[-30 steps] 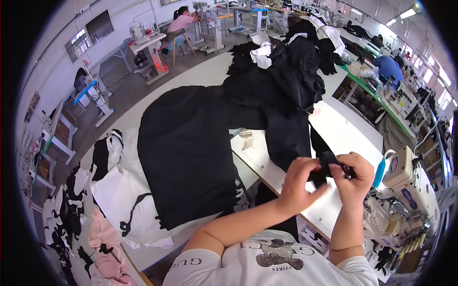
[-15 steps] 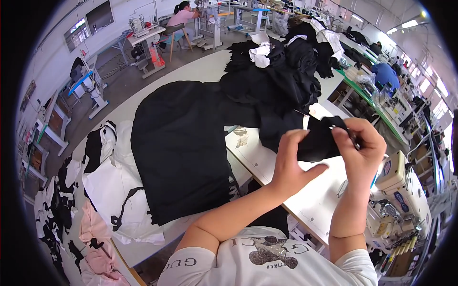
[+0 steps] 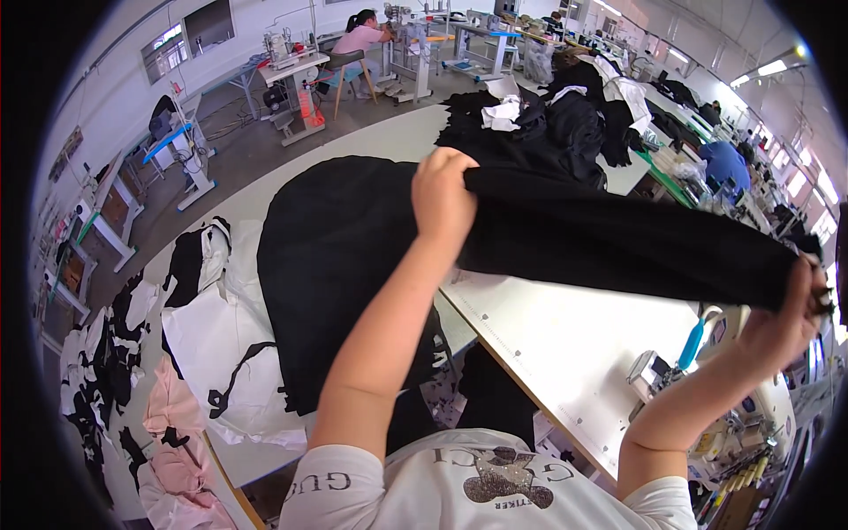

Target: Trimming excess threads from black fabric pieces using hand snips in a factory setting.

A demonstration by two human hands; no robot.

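Now stretching black cloth [image 3: 618, 243] taut, left hand [image 3: 442, 199] at eleven o'clock and right hand [image 3: 786, 322] at three both clenched on it, best kept level.

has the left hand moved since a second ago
Yes. The left hand rose and swung left, away from the white table, stretching the black fabric apart from the right hand.

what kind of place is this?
Most likely a garment sewing workshop. Both hands, left hand and right hand, stretch a black fabric piece over a white worktable; a pile of black cloth and sewing machine stations stand behind.
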